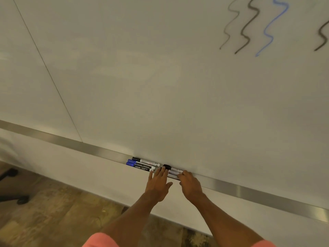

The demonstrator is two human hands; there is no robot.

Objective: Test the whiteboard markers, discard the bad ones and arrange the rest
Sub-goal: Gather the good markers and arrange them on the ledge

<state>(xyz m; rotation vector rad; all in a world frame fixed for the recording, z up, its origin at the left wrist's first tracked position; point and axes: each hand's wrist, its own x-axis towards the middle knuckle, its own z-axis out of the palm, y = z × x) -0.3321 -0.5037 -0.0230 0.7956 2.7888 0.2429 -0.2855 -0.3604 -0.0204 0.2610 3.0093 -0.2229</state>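
The left hand (158, 182) lays straight fingers on the markers (173, 171); the right hand (190, 184) curls its fingers round their end. They look light, stiff and prone to rolling, so pinch mid-barrel.

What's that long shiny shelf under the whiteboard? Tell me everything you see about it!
The tray is a long, narrow strip that looks like brushed silver metal. It runs along the bottom edge of the whiteboard, slanting down to the right in this view. On it three markers lie flat side by side, one black-capped and two blue-capped. Just right of them, more markers lie on it under the left hand and right hand.
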